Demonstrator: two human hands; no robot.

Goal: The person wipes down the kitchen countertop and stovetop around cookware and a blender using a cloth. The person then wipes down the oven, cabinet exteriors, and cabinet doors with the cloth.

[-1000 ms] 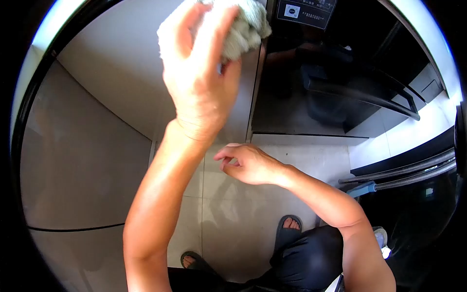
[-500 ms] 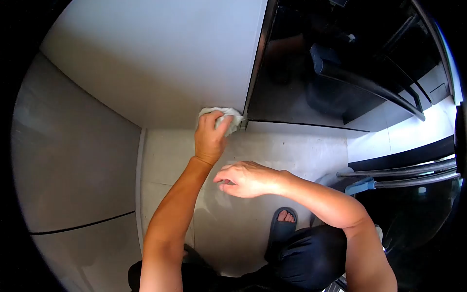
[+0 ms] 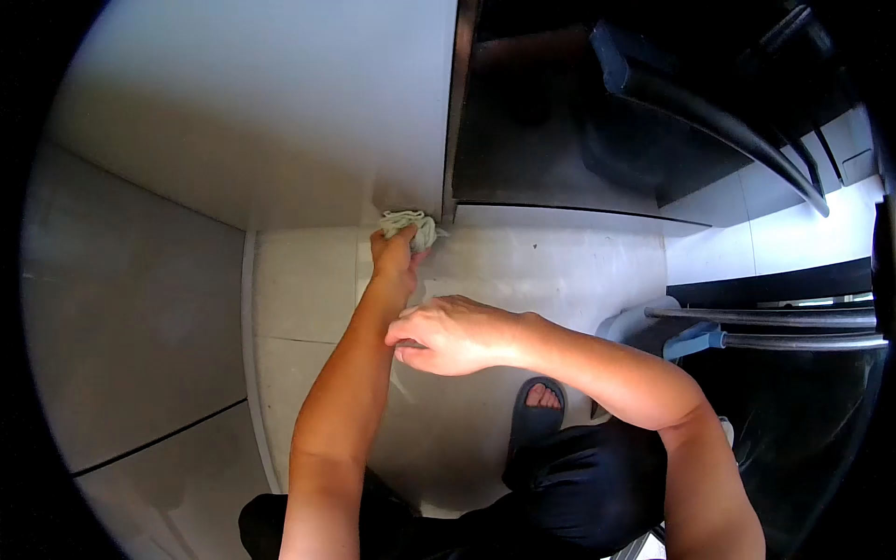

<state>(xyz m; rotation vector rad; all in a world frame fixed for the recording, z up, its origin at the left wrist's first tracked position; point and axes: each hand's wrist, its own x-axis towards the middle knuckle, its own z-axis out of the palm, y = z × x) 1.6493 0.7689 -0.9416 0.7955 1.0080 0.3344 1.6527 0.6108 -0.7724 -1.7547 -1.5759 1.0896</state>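
A crumpled pale cloth [image 3: 411, 227] is gripped in my left hand [image 3: 394, 261], whose fingers are wrapped round it. The cloth is at the lower edge of a light grey panel [image 3: 271, 112], close to its right-hand corner, just above the tiled floor. My right hand [image 3: 448, 336] hangs nearer to me, over the left forearm's edge in this view. Its fingers are curled in and I see nothing in them.
A glossy black door [image 3: 551, 140] with a long dark handle [image 3: 719, 131] stands on the right. Grey panels [image 3: 140, 299] line the left. A blue-grey tool head with metal poles [image 3: 793, 329] lies at the right. My sandalled foot [image 3: 537, 415] is on the floor [image 3: 523, 271].
My left hand has turned and lowered relative to the panel edge, with the cloth still in it. My right hand has shifted slightly left. The view has moved a little.
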